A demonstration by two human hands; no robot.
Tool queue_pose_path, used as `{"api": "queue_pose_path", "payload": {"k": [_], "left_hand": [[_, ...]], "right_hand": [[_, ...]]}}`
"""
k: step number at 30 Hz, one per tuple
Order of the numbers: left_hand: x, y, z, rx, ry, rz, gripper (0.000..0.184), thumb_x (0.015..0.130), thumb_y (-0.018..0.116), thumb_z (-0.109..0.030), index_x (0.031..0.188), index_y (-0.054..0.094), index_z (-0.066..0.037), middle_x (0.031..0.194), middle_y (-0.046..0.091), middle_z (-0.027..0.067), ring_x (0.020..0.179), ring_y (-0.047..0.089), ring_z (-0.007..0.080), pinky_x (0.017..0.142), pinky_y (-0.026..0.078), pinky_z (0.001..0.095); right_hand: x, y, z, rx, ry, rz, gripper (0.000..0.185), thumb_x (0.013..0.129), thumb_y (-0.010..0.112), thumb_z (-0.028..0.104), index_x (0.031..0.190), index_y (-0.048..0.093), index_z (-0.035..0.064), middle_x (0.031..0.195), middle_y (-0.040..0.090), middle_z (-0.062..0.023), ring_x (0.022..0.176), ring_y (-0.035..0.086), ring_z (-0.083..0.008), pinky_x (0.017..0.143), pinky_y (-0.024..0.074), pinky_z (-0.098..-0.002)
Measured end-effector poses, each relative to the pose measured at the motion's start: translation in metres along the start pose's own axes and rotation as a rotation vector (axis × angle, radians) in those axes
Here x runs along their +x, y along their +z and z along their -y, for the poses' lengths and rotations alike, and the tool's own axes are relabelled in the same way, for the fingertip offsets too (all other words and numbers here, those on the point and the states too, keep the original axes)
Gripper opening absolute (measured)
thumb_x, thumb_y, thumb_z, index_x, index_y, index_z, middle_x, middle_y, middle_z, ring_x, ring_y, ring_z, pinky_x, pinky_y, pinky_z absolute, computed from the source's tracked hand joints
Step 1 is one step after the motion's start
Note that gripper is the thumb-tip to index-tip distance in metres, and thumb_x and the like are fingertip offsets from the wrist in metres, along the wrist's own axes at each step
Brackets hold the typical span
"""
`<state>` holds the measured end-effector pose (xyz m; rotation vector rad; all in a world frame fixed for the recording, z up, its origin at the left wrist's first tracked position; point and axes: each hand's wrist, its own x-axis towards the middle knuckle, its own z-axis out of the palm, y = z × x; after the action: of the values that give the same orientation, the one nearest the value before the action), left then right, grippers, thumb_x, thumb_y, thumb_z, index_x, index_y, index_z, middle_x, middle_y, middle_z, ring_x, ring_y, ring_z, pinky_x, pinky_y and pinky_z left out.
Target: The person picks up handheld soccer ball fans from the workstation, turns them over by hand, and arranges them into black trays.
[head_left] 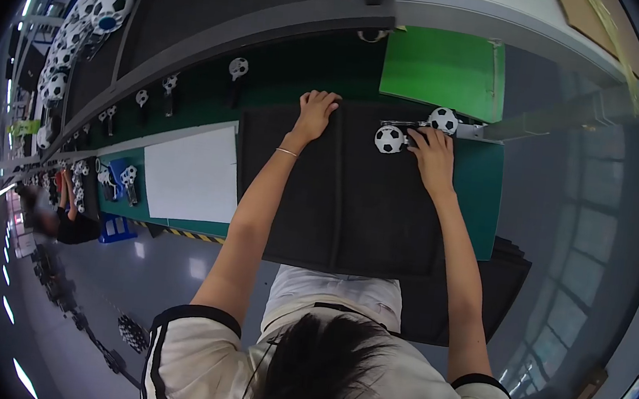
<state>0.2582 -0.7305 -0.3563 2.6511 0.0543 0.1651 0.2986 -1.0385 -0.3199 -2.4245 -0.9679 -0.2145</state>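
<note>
A large black foam-like mat [289, 188] lies in front of me on the green table. My left hand [315, 115] rests at the mat's far edge with its fingers bent and slightly apart, holding nothing that I can see. My right hand [432, 153] is at the far right part of the mat, its fingers curled by two football-patterned balls. One ball [390, 139] lies just left of the fingers and the other ball [443, 120] just beyond them. Dark and metallic parts show beside the balls; what the fingers grip is partly hidden.
A green board [446, 72] lies behind the balls, next to a grey metal post [561, 120]. A white sheet [191, 173] is on the table at left. More football pieces [238, 69] stand beyond. A co-worker [72, 220] is at far left.
</note>
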Motion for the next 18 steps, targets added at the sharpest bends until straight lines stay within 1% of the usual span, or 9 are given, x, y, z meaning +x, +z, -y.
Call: {"api": "queue_pose_path", "payload": {"k": [3, 6, 8, 9, 11, 12, 13, 15, 18], "left_hand": [[-0.002, -0.016, 0.005, 0.007, -0.059, 0.088, 0.023, 0.097, 0.048, -0.020, 0.114, 0.060, -0.011, 0.100, 0.058, 0.0089, 0.098, 0.050, 0.0276, 0.101, 0.029, 0.0441], [-0.009, -0.038, 0.024, -0.162, -0.040, 0.184, 0.028, 0.096, 0.050, -0.021, 0.121, 0.058, -0.010, 0.104, 0.059, 0.0100, 0.105, 0.050, 0.0281, 0.101, 0.033, 0.0383], [-0.016, -0.054, 0.056, -0.182, -0.008, -0.181, 0.030, 0.095, 0.051, -0.020, 0.123, 0.058, -0.010, 0.116, 0.058, 0.0111, 0.115, 0.049, 0.0298, 0.101, 0.033, 0.0395], [-0.021, -0.065, 0.080, -0.186, -0.106, -0.227, 0.030, 0.093, 0.053, -0.016, 0.121, 0.058, -0.009, 0.123, 0.056, 0.0121, 0.119, 0.049, 0.0320, 0.101, 0.036, 0.0400], [-0.039, -0.086, 0.131, -0.197, -0.212, -0.429, 0.032, 0.089, 0.056, -0.008, 0.121, 0.058, -0.008, 0.122, 0.055, 0.0137, 0.113, 0.053, 0.0319, 0.096, 0.041, 0.0389], [-0.052, -0.100, 0.149, -0.226, -0.322, -0.464, 0.034, 0.086, 0.056, -0.003, 0.120, 0.058, -0.006, 0.121, 0.054, 0.0145, 0.106, 0.056, 0.0292, 0.091, 0.046, 0.0370], [-0.065, -0.113, 0.167, -0.218, -0.332, -0.474, 0.034, 0.086, 0.056, -0.003, 0.120, 0.058, -0.006, 0.121, 0.054, 0.0145, 0.106, 0.056, 0.0292, 0.091, 0.046, 0.0370], [-0.096, -0.134, 0.205, -0.185, -0.491, -0.473, 0.033, 0.086, 0.056, -0.002, 0.118, 0.058, -0.005, 0.119, 0.054, 0.0131, 0.099, 0.059, 0.0254, 0.088, 0.047, 0.0348], [-0.142, -0.156, 0.250, -0.327, -0.489, -0.434, 0.032, 0.088, 0.054, -0.001, 0.120, 0.056, -0.005, 0.117, 0.053, 0.0119, 0.095, 0.060, 0.0211, 0.087, 0.048, 0.0331]], "right_hand": [[0.006, 0.002, 0.012, -0.019, 0.008, -0.001, 0.040, 0.074, 0.070, 0.007, 0.113, 0.063, 0.0098, 0.109, 0.057, -0.0058, 0.107, 0.051, -0.0256, 0.090, 0.0390, -0.0390], [0.014, -0.008, 0.034, -0.017, 0.097, 0.015, 0.043, 0.071, 0.067, -0.003, 0.112, 0.063, 0.0083, 0.114, 0.054, -0.0088, 0.110, 0.049, -0.0294, 0.092, 0.0384, -0.0404], [0.024, -0.013, 0.061, 0.034, 0.106, 0.015, 0.042, 0.071, 0.064, -0.005, 0.111, 0.062, 0.0072, 0.115, 0.053, -0.0098, 0.109, 0.048, -0.0306, 0.093, 0.0384, -0.0412], [0.030, -0.012, 0.076, 0.114, 0.100, -0.005, 0.040, 0.072, 0.064, -0.005, 0.110, 0.061, 0.0068, 0.114, 0.053, -0.0097, 0.109, 0.048, -0.0305, 0.093, 0.0389, -0.0414], [0.047, 0.006, 0.107, 0.249, 0.068, -0.030, 0.034, 0.076, 0.061, -0.003, 0.108, 0.059, 0.0053, 0.112, 0.053, -0.0103, 0.107, 0.050, -0.0303, 0.091, 0.0414, -0.0414], [0.059, 0.022, 0.124, 0.258, 0.055, -0.024, 0.034, 0.076, 0.061, -0.003, 0.108, 0.059, 0.0053, 0.112, 0.053, -0.0103, 0.107, 0.050, -0.0303, 0.091, 0.0414, -0.0414], [0.075, 0.039, 0.143, 0.301, 0.046, 0.002, 0.032, 0.078, 0.061, -0.001, 0.109, 0.059, 0.0046, 0.111, 0.053, -0.0111, 0.106, 0.051, -0.0306, 0.090, 0.0426, -0.0409], [0.109, 0.081, 0.181, 0.356, 0.034, 0.048, 0.029, 0.082, 0.061, 0.003, 0.111, 0.058, 0.0031, 0.110, 0.053, -0.0130, 0.103, 0.053, -0.0312, 0.089, 0.0448, -0.0402], [0.173, 0.171, 0.232, 0.380, 0.116, 0.122, 0.027, 0.087, 0.059, 0.010, 0.112, 0.057, 0.0005, 0.110, 0.054, -0.0167, 0.100, 0.055, -0.0321, 0.088, 0.0478, -0.0393]]}}
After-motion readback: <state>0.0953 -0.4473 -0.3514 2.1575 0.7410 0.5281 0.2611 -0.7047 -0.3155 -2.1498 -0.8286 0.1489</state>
